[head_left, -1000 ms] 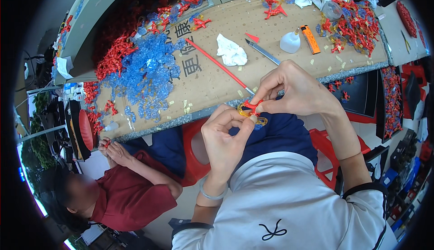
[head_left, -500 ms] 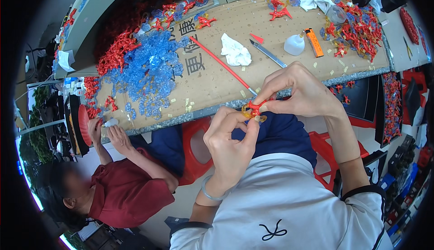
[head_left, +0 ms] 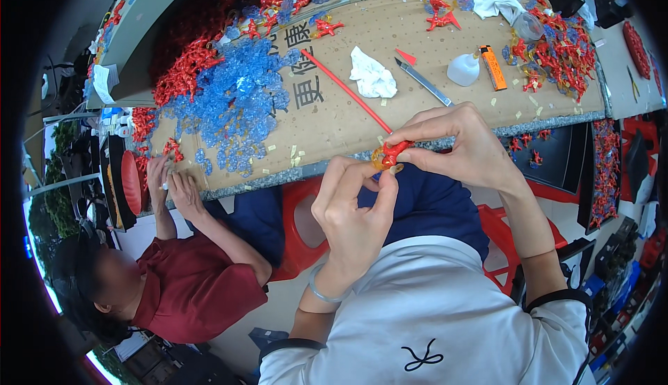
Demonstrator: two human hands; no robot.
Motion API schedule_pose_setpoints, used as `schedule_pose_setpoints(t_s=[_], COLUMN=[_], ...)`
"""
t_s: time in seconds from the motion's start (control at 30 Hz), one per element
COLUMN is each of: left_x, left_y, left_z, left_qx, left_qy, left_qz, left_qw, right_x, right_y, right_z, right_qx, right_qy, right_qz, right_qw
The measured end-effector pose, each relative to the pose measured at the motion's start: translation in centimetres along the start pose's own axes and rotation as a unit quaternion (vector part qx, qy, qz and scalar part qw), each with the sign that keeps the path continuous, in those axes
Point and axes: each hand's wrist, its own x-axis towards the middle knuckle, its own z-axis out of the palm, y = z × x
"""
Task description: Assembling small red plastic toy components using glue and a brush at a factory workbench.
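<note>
Both hands, left [head_left: 355,211] and right [head_left: 463,141], pinch one red piece [head_left: 391,154] below the counter [head_left: 348,113] edge, steadying it for fingertip work.

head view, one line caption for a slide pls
Both hands, left hand and right hand, pinch a small red and amber plastic piece beside a workbench.

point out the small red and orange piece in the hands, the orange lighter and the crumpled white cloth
small red and orange piece [head_left: 390,154], head view, on its red middle between both hands
orange lighter [head_left: 493,67], head view, middle of its body
crumpled white cloth [head_left: 372,77], head view, centre of the wad
</note>
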Motion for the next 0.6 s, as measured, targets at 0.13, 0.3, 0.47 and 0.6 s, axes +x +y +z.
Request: schedule_pose_setpoints(t_s=[0.13, 0.3, 0.47, 0.6], left_x=[-0.06, -0.04, -0.13, -0.27], left_y=[0.04, 0.18, 0.11, 0.07], left_z=[0.05, -0.15, 0.00, 0.03], left_qx=[-0.004, 0.001, -0.005, -0.016], left_qy=[0.004, 0.000, 0.000, 0.005], left_qz=[-0.002, -0.005, -0.009, -0.003], left_qw=[1.000, 1.000, 1.000, 1.000], right_x=[0.10, 0.13, 0.06, -0.01], right_y=[0.02, -0.04, -0.09, -0.36], right_z=[0.05, 0.08, 0.10, 0.24], right_qx=[0.006, 0.005, 0.006, 0.014], right_qy=[0.004, -0.001, 0.003, 0.005], right_qz=[-0.002, 0.011, 0.015, 0.025], right_qw=[1.000, 1.000, 1.000, 1.000])
